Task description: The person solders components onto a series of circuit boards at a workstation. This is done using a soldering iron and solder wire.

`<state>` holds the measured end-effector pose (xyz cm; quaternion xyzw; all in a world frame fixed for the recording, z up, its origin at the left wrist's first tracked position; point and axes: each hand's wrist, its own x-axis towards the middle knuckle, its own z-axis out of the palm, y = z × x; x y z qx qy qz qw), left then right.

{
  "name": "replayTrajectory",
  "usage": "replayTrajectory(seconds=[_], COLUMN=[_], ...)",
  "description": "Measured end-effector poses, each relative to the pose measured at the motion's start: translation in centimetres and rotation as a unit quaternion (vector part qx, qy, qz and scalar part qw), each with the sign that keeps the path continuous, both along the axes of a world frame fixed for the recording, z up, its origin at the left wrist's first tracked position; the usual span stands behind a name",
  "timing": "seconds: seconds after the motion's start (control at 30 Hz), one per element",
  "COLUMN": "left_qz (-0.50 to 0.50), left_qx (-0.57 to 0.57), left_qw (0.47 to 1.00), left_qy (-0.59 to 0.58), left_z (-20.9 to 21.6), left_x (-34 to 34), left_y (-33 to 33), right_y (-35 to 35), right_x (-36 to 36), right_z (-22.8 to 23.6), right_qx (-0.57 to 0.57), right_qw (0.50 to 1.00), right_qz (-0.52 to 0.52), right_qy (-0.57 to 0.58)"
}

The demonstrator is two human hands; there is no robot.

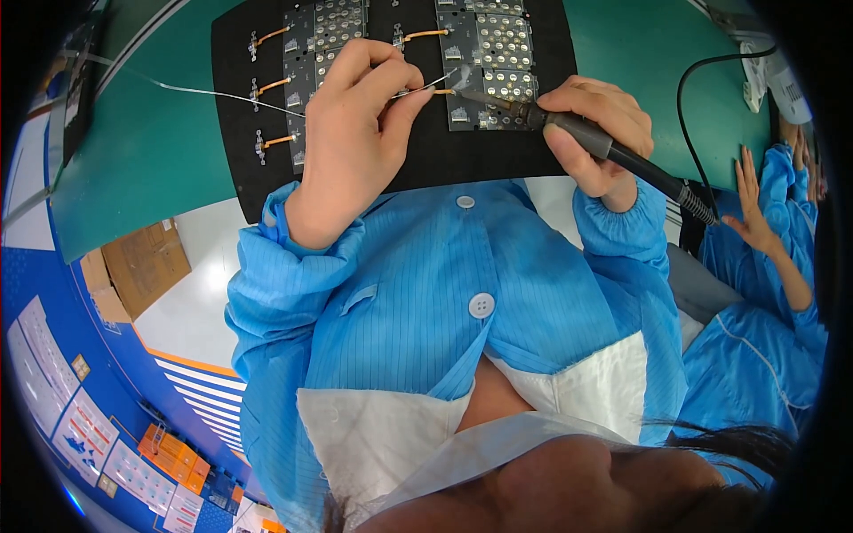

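Note:
My left hand (360,129) pinches a thin silvery solder wire (209,91), which trails off to the left. Its short end points at the edge of the right-hand circuit board panel (506,58). In my right hand (613,115) is a soldering iron (582,133), its tip close to the wire's end, by an orange flex strip (442,91) on the board. A wisp of smoke seems to rise there. Another board panel (299,58), partly hidden behind my left hand, has several orange strips with small connectors along its left side.
Both panels lie on a black mat (400,169) over a green table (160,151). The iron's black cable (689,107) loops on the right. A co-worker's hand (753,209) and blue sleeves are at the right. A cardboard box (147,266) stands below the table's left side.

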<state>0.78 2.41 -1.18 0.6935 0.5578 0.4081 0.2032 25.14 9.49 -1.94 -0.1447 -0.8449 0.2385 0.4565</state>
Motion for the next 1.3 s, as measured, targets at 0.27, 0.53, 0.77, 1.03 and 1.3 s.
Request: replayTrajectory(seconds=[0.27, 0.53, 0.77, 1.03, 1.3], left_qz=[-0.025, -0.02, -0.014, -0.021, -0.019], left_qx=[0.03, 0.016, -0.01, 0.023, 0.022], left_qw=[0.999, 1.0, 1.0, 0.999, 1.0], left_qy=[0.032, 0.012, 0.003, 0.012, 0.009], left_z=[-1.7, -1.8, -1.2, -1.7, -1.5], left_x=[0.1, 0.3, 0.4, 0.3, 0.2], left_y=[1.0, 1.2, 1.1, 1.1, 1.1], right_y=[0.2, 0.3, 0.3, 0.2, 0.1], right_x=[-0.2, 0.0, -0.1, 0.0, -0.1], right_z=[-0.2, -0.2, -0.2, -0.2, 0.2], right_qx=[0.008, 0.006, 0.006, 0.009, 0.0], right_qw=[1.0, 1.0, 1.0, 1.0, 1.0], right_qz=[0.002, 0.01, -0.002, -0.002, -0.001], right_qy=[0.002, 0.002, 0.002, 0.0, -0.001])
